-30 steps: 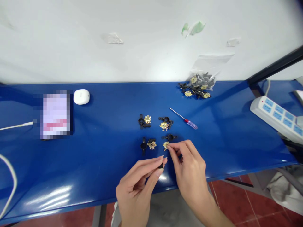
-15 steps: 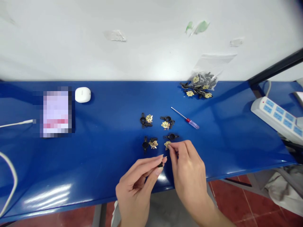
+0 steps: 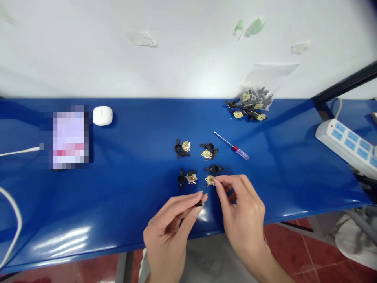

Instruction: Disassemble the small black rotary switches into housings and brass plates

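Observation:
My left hand (image 3: 173,226) pinches a small black plastic part (image 3: 199,203) between thumb and fingers, just above the near side of the table. My right hand (image 3: 243,206) has thumb and forefinger pressed together at the right edge of a round brass plate (image 3: 209,180). Whatever those fingertips hold is too small to make out. Behind that plate lies a black ring-shaped housing (image 3: 216,169) with side tabs. To the left are another black housing (image 3: 180,179) and a brass plate with small screws (image 3: 192,178).
Farther back lie two more sets of brass plates (image 3: 186,146) and black parts (image 3: 210,147). A screwdriver (image 3: 234,147) lies to their right. Behind stands a clear bag of parts (image 3: 259,98). A white case (image 3: 103,116), a blurred screen (image 3: 69,137) and a power strip (image 3: 347,143) flank the blue table.
My right hand has shifted slightly right, uncovering more of the brass plate under its fingertips. My left hand stays nearly still with the black part. The view has shifted a little.

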